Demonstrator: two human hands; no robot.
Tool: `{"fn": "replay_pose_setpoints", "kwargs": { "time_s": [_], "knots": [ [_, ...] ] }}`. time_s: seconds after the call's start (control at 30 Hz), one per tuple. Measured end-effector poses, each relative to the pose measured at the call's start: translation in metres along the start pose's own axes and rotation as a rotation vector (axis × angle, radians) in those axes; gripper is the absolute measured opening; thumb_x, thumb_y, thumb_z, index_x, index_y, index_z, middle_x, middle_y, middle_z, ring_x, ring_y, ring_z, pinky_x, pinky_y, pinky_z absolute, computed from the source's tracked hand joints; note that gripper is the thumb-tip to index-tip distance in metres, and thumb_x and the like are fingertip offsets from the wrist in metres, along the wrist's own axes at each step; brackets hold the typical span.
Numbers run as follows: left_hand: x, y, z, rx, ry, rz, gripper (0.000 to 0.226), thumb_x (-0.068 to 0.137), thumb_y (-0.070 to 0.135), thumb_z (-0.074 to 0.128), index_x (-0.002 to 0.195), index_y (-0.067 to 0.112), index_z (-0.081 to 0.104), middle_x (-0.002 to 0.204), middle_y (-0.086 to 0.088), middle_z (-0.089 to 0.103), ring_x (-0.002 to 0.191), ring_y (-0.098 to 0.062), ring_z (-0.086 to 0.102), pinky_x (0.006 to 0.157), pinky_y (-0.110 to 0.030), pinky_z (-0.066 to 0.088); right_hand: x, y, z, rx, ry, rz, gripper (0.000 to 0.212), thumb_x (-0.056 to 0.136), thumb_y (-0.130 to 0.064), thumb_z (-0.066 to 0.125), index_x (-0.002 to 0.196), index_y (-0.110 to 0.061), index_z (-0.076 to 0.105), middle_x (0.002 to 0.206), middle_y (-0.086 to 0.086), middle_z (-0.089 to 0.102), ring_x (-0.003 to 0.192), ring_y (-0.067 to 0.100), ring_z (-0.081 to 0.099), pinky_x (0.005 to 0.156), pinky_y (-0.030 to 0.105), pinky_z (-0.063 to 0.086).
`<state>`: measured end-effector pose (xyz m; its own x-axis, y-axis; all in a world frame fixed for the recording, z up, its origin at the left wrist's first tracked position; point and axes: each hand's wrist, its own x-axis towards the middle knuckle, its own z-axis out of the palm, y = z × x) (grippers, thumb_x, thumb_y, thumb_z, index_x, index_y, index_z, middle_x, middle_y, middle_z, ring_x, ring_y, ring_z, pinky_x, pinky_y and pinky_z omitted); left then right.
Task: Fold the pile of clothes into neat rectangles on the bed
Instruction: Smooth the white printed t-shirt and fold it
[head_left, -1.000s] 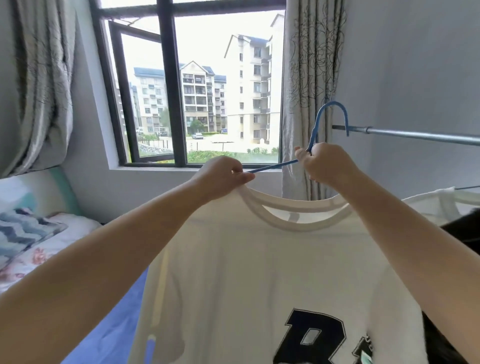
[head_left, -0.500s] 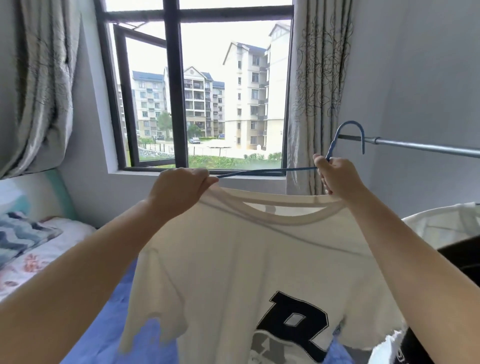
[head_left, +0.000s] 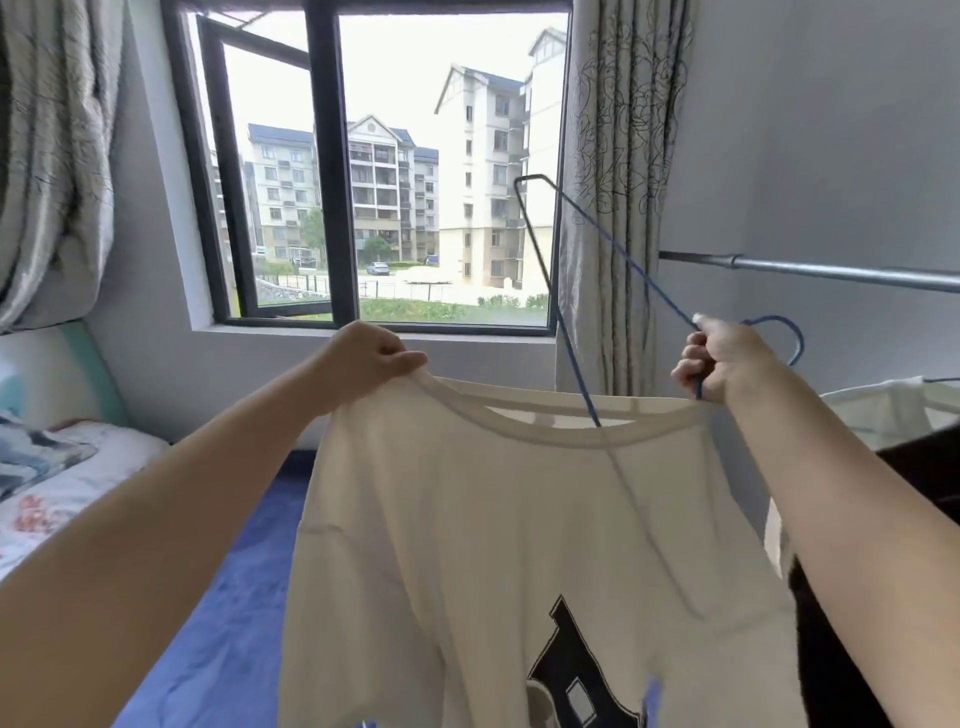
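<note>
Shirt (head_left: 519, 545), cream with a dark printed letter low on its front, hangs in the air in front of the window (head_left: 384, 171), below both hands and well clear of the bed (head_left: 67, 483), which lies off to the shirt's left. The left hand (head_left: 371, 358) pinches the collar at the shirt's left shoulder, fingers curled round the fabric. The right hand (head_left: 727, 358) is closed round the neck of a blue wire hanger (head_left: 613, 254) at the shirt's right shoulder (whether it also pinches cloth there I cannot tell). One arm of the hanger sticks up and out of the neck opening, tilted toward the window, while its other arm runs down inside the collar. The shirt's long axis drops straight down from the hands, so the hanger likely has to slide up and to the right, out through the collar. Both hands sit level at the collar, the right one on the hanger. A metal rail (head_left: 831, 273) runs behind the shirt's right side.
</note>
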<state>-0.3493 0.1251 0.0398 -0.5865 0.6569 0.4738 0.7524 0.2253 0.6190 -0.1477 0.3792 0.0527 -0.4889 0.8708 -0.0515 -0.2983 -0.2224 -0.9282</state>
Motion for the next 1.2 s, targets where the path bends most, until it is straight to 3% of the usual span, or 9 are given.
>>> {"fn": "replay_pose_setpoints", "kwargs": {
  "time_s": [0.1, 0.23, 0.4, 0.57, 0.67, 0.8, 1.0, 1.1, 1.2],
  "knots": [
    [0.006, 0.008, 0.008, -0.289, 0.057, -0.143, 0.034, 0.093, 0.021, 0.054, 0.062, 0.010, 0.055, 0.042, 0.007, 0.049, 0.039, -0.007, 0.045, 0.040, -0.013, 0.038, 0.003, 0.015, 0.005, 0.130, 0.041, 0.018, 0.041, 0.101, -0.030, 0.035, 0.065, -0.011, 0.038, 0.025, -0.006, 0.027, 0.019, 0.006, 0.023, 0.031, 0.011, 0.036],
    [0.023, 0.036, 0.025, -0.818, 0.205, -0.366, 0.028, 0.100, 0.016, 0.041, 0.073, 0.011, 0.047, 0.063, -0.001, 0.045, 0.045, -0.009, 0.050, 0.044, -0.019, 0.045, -0.002, 0.042, 0.037, 0.320, 0.037, -0.043, 0.032, 0.101, -0.025, 0.036, 0.074, -0.010, 0.045, 0.028, -0.002, 0.040, 0.024, 0.008, 0.041, 0.037, 0.025, 0.051],
    [0.031, 0.028, 0.036, -0.532, 0.428, -0.299, 0.028, 0.100, 0.017, 0.037, 0.075, 0.012, 0.048, 0.095, -0.017, 0.061, 0.089, -0.031, 0.066, 0.074, -0.041, 0.057, -0.012, 0.048, 0.081, 0.281, -0.040, -0.282, 0.027, 0.098, -0.005, 0.037, 0.076, -0.016, 0.047, 0.065, 0.004, 0.053, 0.060, 0.014, 0.053, 0.063, 0.028, 0.047],
    [0.015, -0.029, 0.033, -0.334, 0.445, -0.365, 0.018, 0.101, 0.017, 0.034, 0.092, 0.006, 0.045, 0.084, -0.017, 0.059, 0.071, -0.026, 0.063, 0.063, -0.035, 0.058, -0.013, 0.059, 0.091, 0.277, -0.029, -0.410, 0.032, 0.095, 0.002, 0.033, 0.073, -0.018, 0.044, 0.080, 0.000, 0.054, 0.087, 0.016, 0.052, 0.075, 0.027, 0.043],
    [-0.001, -0.068, 0.029, -0.327, 0.378, -0.541, 0.022, 0.101, 0.016, 0.033, 0.084, 0.007, 0.044, 0.069, -0.009, 0.050, 0.054, -0.017, 0.055, 0.037, -0.022, 0.050, -0.004, 0.087, 0.087, -0.002, -0.003, -0.462, 0.032, 0.093, 0.003, 0.033, 0.072, -0.020, 0.042, 0.074, -0.002, 0.055, 0.072, 0.012, 0.054, 0.057, 0.020, 0.044],
    [-0.029, -0.100, 0.032, -0.520, 0.133, -0.589, 0.031, 0.102, 0.020, 0.032, 0.075, 0.010, 0.044, 0.047, -0.002, 0.057, 0.039, -0.008, 0.059, 0.040, -0.020, 0.051, 0.013, 0.154, 0.071, -0.454, -0.069, -0.310, 0.027, 0.088, 0.000, 0.037, 0.069, -0.018, 0.045, 0.066, 0.000, 0.055, 0.054, 0.012, 0.045, 0.049, 0.022, 0.034],
    [-0.053, -0.146, 0.023, -0.731, 0.036, -0.584, 0.034, 0.102, 0.022, 0.032, 0.071, 0.013, 0.043, 0.045, 0.003, 0.048, 0.040, -0.008, 0.050, 0.044, -0.017, 0.046, 0.023, 0.277, 0.026, -0.944, -0.109, 0.069, 0.028, 0.087, -0.001, 0.040, 0.065, -0.018, 0.044, 0.071, 0.006, 0.054, 0.061, 0.017, 0.047, 0.041, 0.017, 0.036],
    [-0.062, -0.158, 0.014, -0.791, 0.011, -0.562, 0.038, 0.102, 0.021, 0.029, 0.066, 0.013, 0.038, 0.041, 0.005, 0.044, 0.037, -0.007, 0.045, 0.041, -0.014, 0.039, 0.026, 0.326, 0.007, -1.083, -0.176, 0.195, 0.010, 0.090, -0.003, 0.041, 0.091, -0.009, 0.048, 0.090, 0.015, 0.051, 0.081, 0.026, 0.050, 0.065, 0.030, 0.040],
    [-0.071, -0.162, 0.005, -0.782, -0.021, -0.555, 0.037, 0.102, 0.021, 0.028, 0.067, 0.012, 0.037, 0.042, 0.005, 0.045, 0.037, -0.006, 0.045, 0.040, -0.013, 0.038, 0.019, 0.359, 0.003, -1.304, -0.407, 0.397, 0.045, 0.093, -0.003, 0.038, 0.137, -0.006, 0.028, 0.111, 0.018, 0.047, 0.097, 0.031, 0.049, 0.082, 0.033, 0.037]
  ]
}}
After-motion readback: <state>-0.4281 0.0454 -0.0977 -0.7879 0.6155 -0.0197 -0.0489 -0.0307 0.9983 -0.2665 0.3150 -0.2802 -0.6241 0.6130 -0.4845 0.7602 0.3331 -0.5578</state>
